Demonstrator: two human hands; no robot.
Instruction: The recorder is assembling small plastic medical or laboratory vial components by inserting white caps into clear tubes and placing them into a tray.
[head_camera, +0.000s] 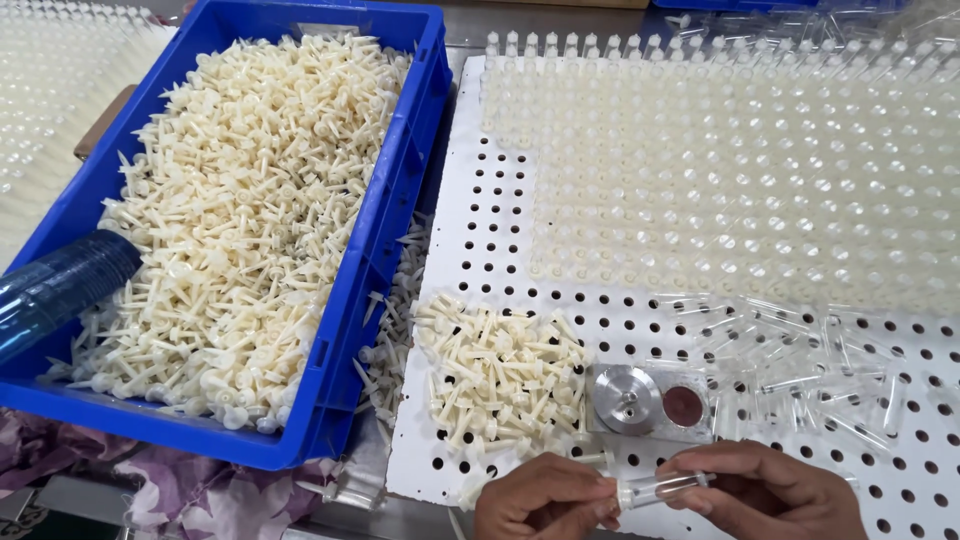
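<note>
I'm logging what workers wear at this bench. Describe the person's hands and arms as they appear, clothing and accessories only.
Both hands are bare: the left hand and the right hand show no gloves, and no rings, watch or bracelets are visible. No sleeve shows; the frame's bottom edge cuts off both at about the wrist, so the forearms are out of view.

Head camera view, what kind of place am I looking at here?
Probably a small-parts assembly bench in a factory. A blue crate is heaped with cream plastic pins, a white perforated board holds rows of clear tubes, and the left hand and right hand hold one tube.
</note>
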